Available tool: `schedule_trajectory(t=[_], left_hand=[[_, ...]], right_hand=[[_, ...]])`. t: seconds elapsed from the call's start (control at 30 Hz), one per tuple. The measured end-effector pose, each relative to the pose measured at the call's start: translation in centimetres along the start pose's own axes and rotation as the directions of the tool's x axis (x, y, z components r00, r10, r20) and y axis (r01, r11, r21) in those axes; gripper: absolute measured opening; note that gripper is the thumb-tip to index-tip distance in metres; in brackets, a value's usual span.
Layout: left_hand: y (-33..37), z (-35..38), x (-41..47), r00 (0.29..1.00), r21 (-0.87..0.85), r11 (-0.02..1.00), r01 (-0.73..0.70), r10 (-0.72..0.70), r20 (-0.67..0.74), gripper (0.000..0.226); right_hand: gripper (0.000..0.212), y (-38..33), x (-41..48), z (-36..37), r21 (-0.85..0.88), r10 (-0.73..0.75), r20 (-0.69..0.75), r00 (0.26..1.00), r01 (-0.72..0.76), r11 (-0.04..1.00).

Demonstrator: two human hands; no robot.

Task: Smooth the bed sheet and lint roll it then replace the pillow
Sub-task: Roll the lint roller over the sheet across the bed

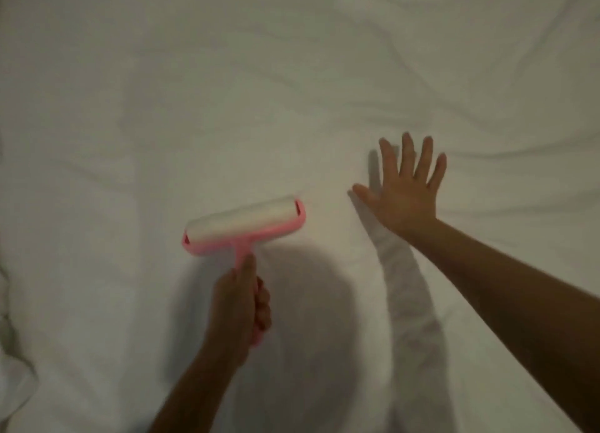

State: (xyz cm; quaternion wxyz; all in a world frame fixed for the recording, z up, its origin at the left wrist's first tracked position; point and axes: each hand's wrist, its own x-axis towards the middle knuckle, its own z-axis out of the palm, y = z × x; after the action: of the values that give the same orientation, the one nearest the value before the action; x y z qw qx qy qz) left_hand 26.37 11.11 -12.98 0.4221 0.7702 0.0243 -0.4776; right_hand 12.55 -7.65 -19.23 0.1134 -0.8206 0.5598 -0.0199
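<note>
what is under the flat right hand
Only the white bed sheet lies under the right hand, with creases fanning out to its right. The patch beneath the palm is covered, so unseen.

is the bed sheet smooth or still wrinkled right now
Still wrinkled. Creases run across the bed sheet above and right of the flat right hand.

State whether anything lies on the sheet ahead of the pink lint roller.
Nothing visible does. The left hand grips the lint roller, with bare bed sheet ahead; the right hand is spread to its right.
</note>
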Motion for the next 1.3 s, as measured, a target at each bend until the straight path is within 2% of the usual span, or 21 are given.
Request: schedule_trajectory(t=[0.07,0.13,0.27,0.37,0.5,0.63,0.77,0.83,0.93,1.0,1.03,1.1,1.13,1.3], left_hand=[[2.8,0.7,3.9,0.999,0.001,0.999,-0.048,0.048,0.004,0.051],[5.8,2.1,8.1,0.993,-0.008,0.993,-0.117,0.117,0.005,0.05],[9.4,4.1,12.0,0.987,-0.049,0.986,-0.158,0.159,0.003,0.046],[6.0,2.9,8.9,0.987,0.002,0.987,-0.161,0.16,0.033,0.054],[2.2,1.1,4.6,0.994,-0.038,0.999,-0.029,0.033,0.1,0.042],[7.8,3.5,11.2,0.973,0.097,0.972,-0.213,0.201,0.115,0.045],[13.8,5.9,15.4,0.967,-0.029,0.979,-0.204,0.206,0.151,0.04],[12.6,5.5,14.3,0.961,-0.032,0.976,-0.215,0.217,0.174,0.043],[6.2,2.4,8.8,0.959,0.102,0.965,-0.242,0.222,0.178,0.049],[3.3,-0.5,5.5,0.974,0.068,0.992,-0.11,0.094,0.206,0.043],[3.1,-1.3,4.9,0.978,0.039,0.996,-0.084,0.074,0.195,0.041],[4.4,-1.9,6.3,0.978,0.074,0.986,-0.147,0.134,0.159,0.04],[5.7,-1.5,7.6,0.975,0.092,0.978,-0.188,0.174,0.139,0.042],[12.8,3.2,15.1,0.954,0.086,0.956,-0.281,0.268,0.132,0.043]], right_hand=[[0.08,-0.1,3.1,1.6,-0.07,0.058,0.175,0.983,-0.046,0.996],[0.08,0.1,4.4,3.8,-0.113,0.075,0.216,0.974,-0.052,0.992],[0.083,0.7,4.2,5.8,-0.084,0.054,0.134,0.99,-0.043,0.996],[0.085,0.7,4.3,5.9,-0.072,0.07,0.116,0.991,-0.062,0.995],[0.084,0.6,4.5,6.8,-0.082,0.079,0.105,0.991,-0.07,0.994],[0.085,0.7,4.5,6.7,-0.091,0.089,0.102,0.991,-0.08,0.993],[0.088,0.5,4.4,6.6,-0.116,0.102,0.1,0.99,-0.091,0.989],[0.09,0.2,4.6,6.3,-0.122,0.108,0.115,0.987,-0.094,0.988],[0.092,0.1,4.5,4.9,-0.141,0.112,0.113,0.987,-0.096,0.985],[0.086,-0.7,5.0,3.6,-0.088,0.103,0.038,0.994,-0.099,0.991],[0.082,-1.4,5.7,3.2,-0.039,0.099,-0.039,0.994,-0.1,0.994],[0.075,-3.7,8.5,2.6,0.035,0.111,-0.164,0.98,-0.106,0.994],[0.073,-5.1,10.2,2.6,0.053,0.109,-0.174,0.979,-0.101,0.993],[0.065,-8.5,14.8,5.5,-0.007,0.026,-0.065,0.998,-0.027,1.0]])
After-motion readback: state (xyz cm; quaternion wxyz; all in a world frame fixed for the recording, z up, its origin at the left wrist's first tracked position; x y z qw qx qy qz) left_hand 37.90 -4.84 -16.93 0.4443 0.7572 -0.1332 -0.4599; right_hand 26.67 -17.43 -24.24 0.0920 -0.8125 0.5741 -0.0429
